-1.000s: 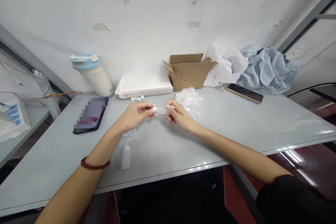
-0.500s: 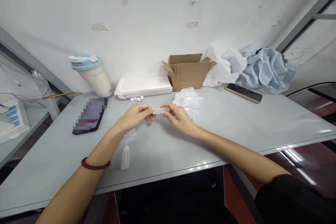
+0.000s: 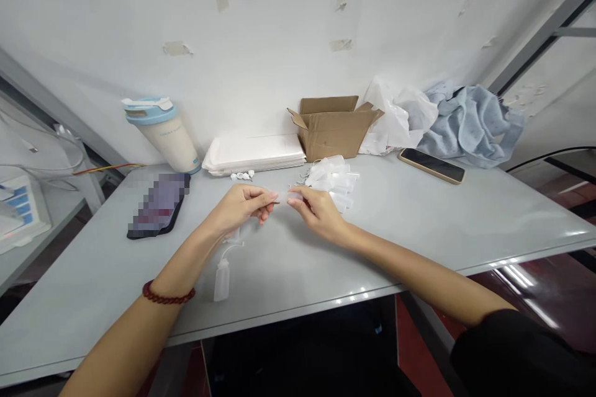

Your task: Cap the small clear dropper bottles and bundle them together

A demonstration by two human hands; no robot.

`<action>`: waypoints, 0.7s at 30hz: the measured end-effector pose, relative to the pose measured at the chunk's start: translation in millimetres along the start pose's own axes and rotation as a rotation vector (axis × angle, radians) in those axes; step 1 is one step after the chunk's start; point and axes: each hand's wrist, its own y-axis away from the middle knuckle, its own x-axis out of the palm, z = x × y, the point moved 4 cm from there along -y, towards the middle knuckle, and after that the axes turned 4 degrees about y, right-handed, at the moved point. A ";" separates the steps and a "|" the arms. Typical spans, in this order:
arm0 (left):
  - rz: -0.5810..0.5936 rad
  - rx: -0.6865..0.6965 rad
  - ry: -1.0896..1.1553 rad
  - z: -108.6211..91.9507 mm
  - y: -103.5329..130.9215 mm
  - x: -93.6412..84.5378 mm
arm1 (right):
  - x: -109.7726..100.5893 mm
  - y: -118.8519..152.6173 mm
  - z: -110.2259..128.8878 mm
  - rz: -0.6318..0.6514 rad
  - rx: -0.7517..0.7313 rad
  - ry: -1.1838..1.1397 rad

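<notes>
Between my hands is a small translucent plastic bottle [image 3: 284,198], mostly hidden by my fingers. My right hand [image 3: 321,209] is closed around one end, thumb and fingers pinching it. At the other end my left hand [image 3: 248,205] pinches with thumb and forefinger; whether it grips the neck or a cap cannot be made out. A similar squeeze bottle [image 3: 222,279] with a thin curved tube lies in front of my left wrist, another clear piece partly behind the wrist. Several frosted bottles [image 3: 338,177] are piled just beyond my right hand. Small white caps [image 3: 242,175] lie beyond my left hand.
Along the wall stand a tumbler [image 3: 167,136], a stack of white sheets or envelopes [image 3: 254,154], an open cardboard box [image 3: 333,133], a white plastic bag [image 3: 398,115] and blue cloth [image 3: 475,124]. Phones lie at the left [image 3: 161,208] and right [image 3: 433,164] of the grey table [image 3: 395,229].
My left fingertips have shifted slightly to the right along the bottle, and less of it shows between my hands. The other things on the table stay where they were.
</notes>
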 end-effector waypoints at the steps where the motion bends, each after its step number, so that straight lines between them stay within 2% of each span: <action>1: -0.018 0.027 -0.023 -2.1 0.5 1.0 | -0.7 -0.4 0.3 0.004 0.029 -0.023; 6: -0.103 0.130 -0.147 -14.4 5.9 6.1 | 3.0 -1.7 -7.2 0.069 0.267 -0.296; 9: -0.121 0.133 -0.180 -16.6 7.7 7.5 | 9.3 -0.8 -12.2 0.168 0.449 -0.562; 12: -0.127 0.121 -0.192 -15.9 7.3 7.4 | 13.2 0.9 -12.2 0.252 0.561 -0.707; 15: -0.115 0.121 -0.190 -14.5 5.4 7.0 | 12.8 1.1 -10.7 0.225 0.522 -0.678; 18: -0.117 0.071 -0.168 -9.9 2.8 4.9 | 9.4 0.8 -8.1 0.129 0.367 -0.451; 21: -0.069 -0.028 -0.145 -3.4 1.3 4.8 | 6.6 1.7 -3.8 0.069 0.224 -0.222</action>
